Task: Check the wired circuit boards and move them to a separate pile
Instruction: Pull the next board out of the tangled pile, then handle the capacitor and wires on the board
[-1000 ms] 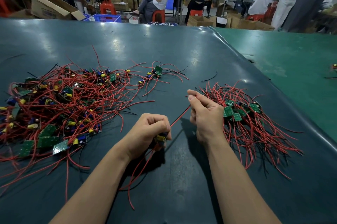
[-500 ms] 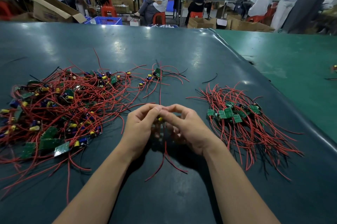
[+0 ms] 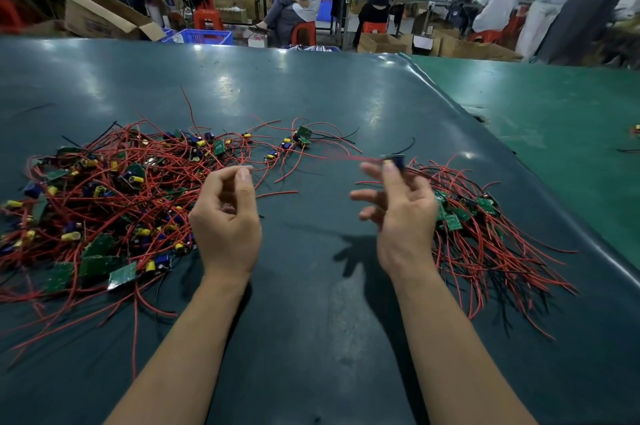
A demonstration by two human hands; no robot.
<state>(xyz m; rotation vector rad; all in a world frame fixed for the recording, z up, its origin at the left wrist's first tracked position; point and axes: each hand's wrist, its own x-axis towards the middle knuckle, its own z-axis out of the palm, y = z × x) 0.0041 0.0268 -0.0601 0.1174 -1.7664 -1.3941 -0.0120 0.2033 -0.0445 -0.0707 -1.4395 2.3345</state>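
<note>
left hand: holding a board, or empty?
Empty. The left hand hovers with loosely curled fingers, nothing between them; the blurred blue-capped wired board is in the right hand.

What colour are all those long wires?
The wires are mostly red, with a few black; the head view shows them.

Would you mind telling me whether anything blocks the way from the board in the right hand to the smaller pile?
Nothing visible does. The right hand pinches a small blue-capped wired circuit board just left of the smaller pile of red-wired green boards, with only open air between.
</note>
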